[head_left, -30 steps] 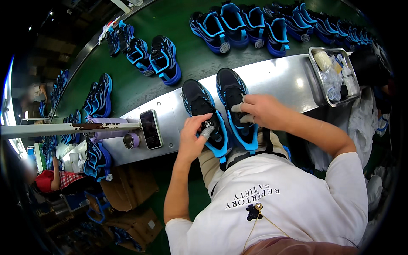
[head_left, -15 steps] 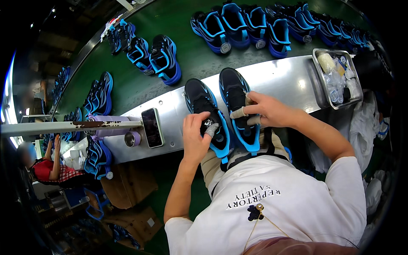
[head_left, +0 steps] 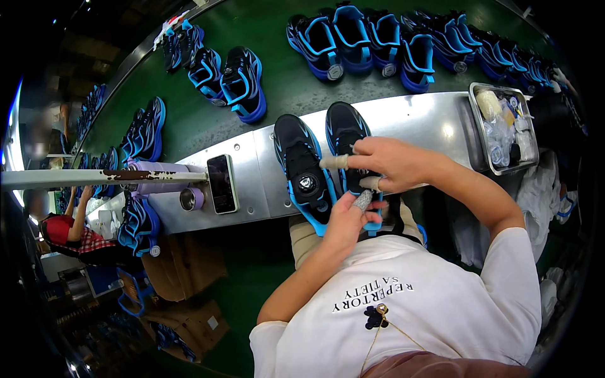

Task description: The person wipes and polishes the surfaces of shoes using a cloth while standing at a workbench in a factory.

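Two black and blue sneakers stand side by side in front of me, toes pointing away. The left sneaker (head_left: 296,142) shows a round silver-and-black dial (head_left: 307,184) on its tongue, with no hand on it. Both hands are at the right sneaker (head_left: 344,120). My right hand (head_left: 394,165), with tape-wrapped fingertips, reaches over its middle, fingers apart, one stretched toward the left sneaker. My left hand (head_left: 348,222), one finger wrapped in silvery tape, is closed over the opening near the heel; what its fingers grip is hidden. The right sneaker's dial area is covered.
A phone (head_left: 221,184) and a purple cup (head_left: 191,199) lie left on the metal ledge (head_left: 265,164), near a worn metal bar (head_left: 75,181). A metal tray (head_left: 503,129) of small items sits right. More sneakers (head_left: 353,38) line the green table (head_left: 271,82). A co-worker (head_left: 69,233) is far left.
My left hand has left the left sneaker's dial and moved right, to the right sneaker's opening. My right hand stays over the right sneaker, one finger now stretched farther left.
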The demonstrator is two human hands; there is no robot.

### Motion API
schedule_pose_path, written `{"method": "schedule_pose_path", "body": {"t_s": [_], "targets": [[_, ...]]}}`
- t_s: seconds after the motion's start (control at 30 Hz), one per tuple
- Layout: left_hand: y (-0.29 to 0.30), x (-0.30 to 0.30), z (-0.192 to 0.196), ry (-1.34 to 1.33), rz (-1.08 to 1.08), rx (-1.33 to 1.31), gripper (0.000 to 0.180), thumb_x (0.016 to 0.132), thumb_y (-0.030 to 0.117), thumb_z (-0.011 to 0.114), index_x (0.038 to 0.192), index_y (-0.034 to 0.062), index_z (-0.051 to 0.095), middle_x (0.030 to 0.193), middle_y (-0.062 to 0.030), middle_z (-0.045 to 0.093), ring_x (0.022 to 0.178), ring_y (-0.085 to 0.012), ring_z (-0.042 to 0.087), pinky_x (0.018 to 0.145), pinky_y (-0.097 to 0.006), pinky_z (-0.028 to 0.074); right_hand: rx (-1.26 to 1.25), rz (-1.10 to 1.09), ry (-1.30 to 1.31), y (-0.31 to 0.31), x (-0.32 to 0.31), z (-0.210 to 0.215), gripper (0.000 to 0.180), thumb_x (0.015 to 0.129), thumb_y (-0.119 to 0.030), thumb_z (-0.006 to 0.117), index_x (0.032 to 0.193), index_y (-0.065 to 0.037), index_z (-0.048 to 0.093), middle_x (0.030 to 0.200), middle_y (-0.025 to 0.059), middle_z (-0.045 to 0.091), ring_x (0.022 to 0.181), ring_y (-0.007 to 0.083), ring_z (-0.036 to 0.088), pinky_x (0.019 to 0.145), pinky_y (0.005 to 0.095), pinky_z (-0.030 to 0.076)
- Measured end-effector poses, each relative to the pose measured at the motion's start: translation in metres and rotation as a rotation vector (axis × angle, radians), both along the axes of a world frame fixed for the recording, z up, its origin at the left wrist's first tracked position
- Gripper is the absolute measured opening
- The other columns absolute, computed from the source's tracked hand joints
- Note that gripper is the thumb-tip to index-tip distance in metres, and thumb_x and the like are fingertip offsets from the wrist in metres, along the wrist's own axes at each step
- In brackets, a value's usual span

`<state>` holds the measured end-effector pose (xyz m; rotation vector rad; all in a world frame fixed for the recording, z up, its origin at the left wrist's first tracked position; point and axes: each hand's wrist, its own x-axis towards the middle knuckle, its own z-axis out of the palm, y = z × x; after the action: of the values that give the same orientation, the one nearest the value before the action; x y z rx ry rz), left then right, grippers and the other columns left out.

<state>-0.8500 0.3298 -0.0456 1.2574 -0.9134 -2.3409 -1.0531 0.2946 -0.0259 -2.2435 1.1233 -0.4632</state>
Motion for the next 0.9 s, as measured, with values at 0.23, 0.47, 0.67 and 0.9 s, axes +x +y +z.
{"method": "schedule_pose_path", "body": {"t_s": [0.23,0.47,0.67,0.9], "targets": [[0.002,-0.009,-0.004,0.028,0.118,0.000,0.039,0.091,-0.004,0.035,0.126,-0.0044,0.051,0.122,-0.0136,0.057,0.112,-0.0262,0.060,0.079,-0.033,0.057,0.107,-0.063,-0.094,-0.001,0.004,-0.029,0.068,0.084,-0.024,0.065,0.146,-0.035,0.039,0.077,0.0068,0.050,0.074,0.0269,0.055,0.069,0.0388,0.047],[0.006,-0.010,-0.012,0.040,0.122,0.024,0.033,0.094,-0.001,0.040,0.125,-0.0040,0.052,0.121,-0.0136,0.058,0.112,-0.0267,0.061,0.075,-0.031,0.058,-0.124,0.068,-0.038,-0.003,0.002,-0.022,0.057,0.084,-0.026,0.066,0.139,-0.031,0.051,0.075,0.0062,0.048,0.070,0.0254,0.052,0.064,0.0383,0.043],[0.003,-0.015,-0.005,-0.002,0.106,0.021,0.036,0.091,-0.004,0.037,0.124,-0.0047,0.052,0.121,-0.0140,0.059,0.112,-0.0266,0.061,0.072,-0.031,0.058,-0.193,0.031,-0.286,-0.013,-0.005,-0.024,0.055,0.084,-0.031,0.067,0.137,-0.031,0.053,0.067,0.0047,0.048,0.064,0.0245,0.054,0.058,0.0389,0.043],[0.006,-0.016,-0.007,-0.017,0.121,0.017,0.036,0.092,-0.004,0.036,0.124,-0.0039,0.052,0.120,-0.0142,0.059,0.110,-0.0255,0.063,0.072,-0.030,0.058,-0.082,0.008,-0.028,-0.001,-0.001,-0.036,0.067,0.080,-0.033,0.070,0.143,-0.029,0.046,0.072,0.0069,0.049,0.069,0.0263,0.053,0.063,0.0389,0.044]]}}
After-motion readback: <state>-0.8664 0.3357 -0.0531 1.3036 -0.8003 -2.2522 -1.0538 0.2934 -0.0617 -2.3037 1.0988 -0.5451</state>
